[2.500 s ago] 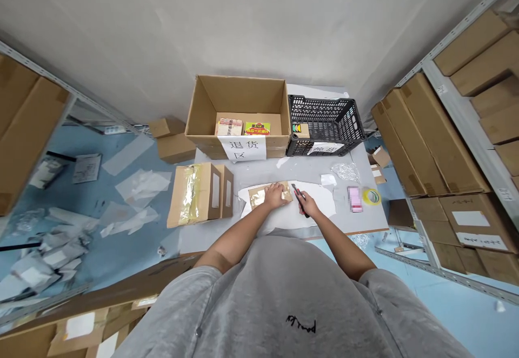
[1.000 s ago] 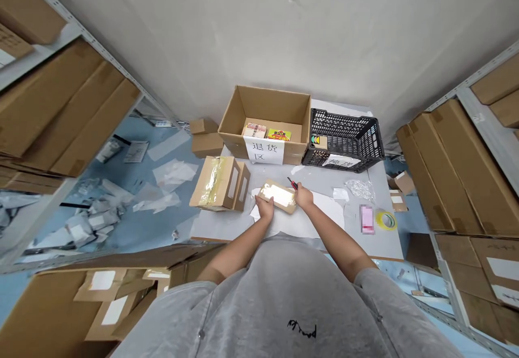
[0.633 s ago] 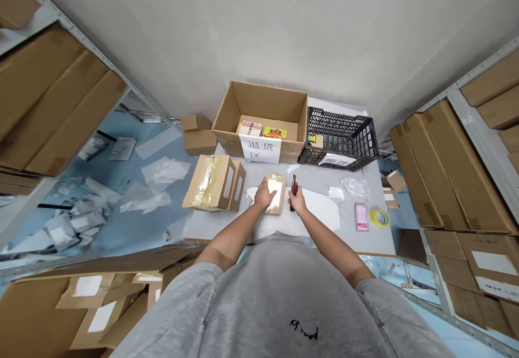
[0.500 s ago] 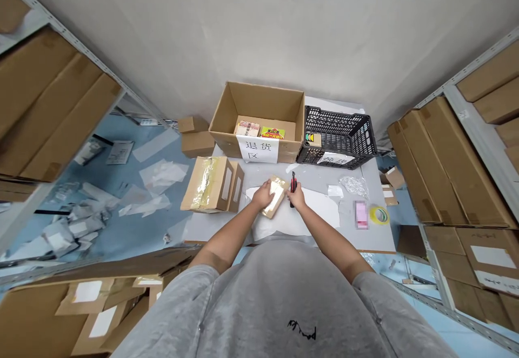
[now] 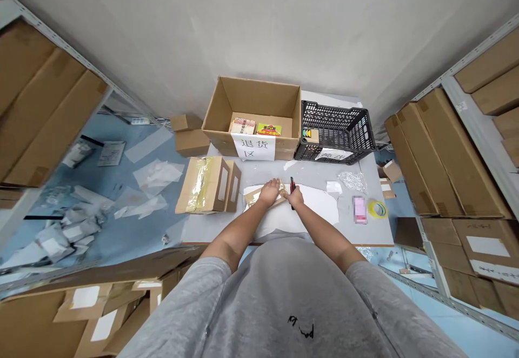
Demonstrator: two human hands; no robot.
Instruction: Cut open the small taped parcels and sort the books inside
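My left hand (image 5: 269, 192) lies over a small taped cardboard box (image 5: 253, 197) and holds it down, covering its middle. The box rests lengthwise, left to right, on a white sheet (image 5: 318, 209) on the table. In my right hand (image 5: 297, 198) is a red and black utility knife (image 5: 292, 184), the fingers closed round it. The knife points away from me, just beyond the box's right end. Whether its blade touches the box, I cannot tell.
Two taped cartons (image 5: 201, 185) stand at the table's left. Behind are a large labelled open carton (image 5: 211, 136) and a black crate (image 5: 360, 150), both holding small boxes. Yellow tape (image 5: 377, 209), a pink item (image 5: 359, 209) and crumpled clear plastic (image 5: 352, 181) lie at right.
The small box has turned from slanting upright to lying crosswise. My left hand has shifted from its left edge to over its top. My right hand keeps the knife close by.
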